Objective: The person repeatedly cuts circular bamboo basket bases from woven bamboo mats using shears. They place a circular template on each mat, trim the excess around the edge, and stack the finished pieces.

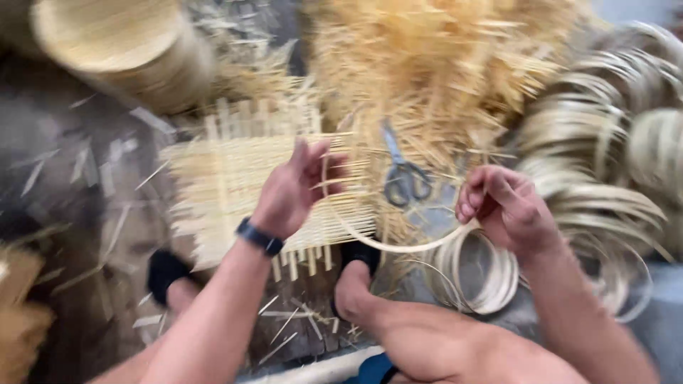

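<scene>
Head view: left hand (pixel 292 188) pinching strip (pixel 398 247) end over woven mat (pixel 213 185) on floor (pixel 78 178). Right hand (pixel 505 206), fingers curled shut on same strip's other end, above hoops (pixel 484 277). Strip bows between hands, long axis left-right. Scissors (pixel 404 174) just beyond, nearer right hand.

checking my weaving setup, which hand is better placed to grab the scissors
Probably the right hand. It sits just beside the scissors on the floor, though it is curled around a thin bent strip. The left hand is pressed on the woven mat, farther away.
</scene>
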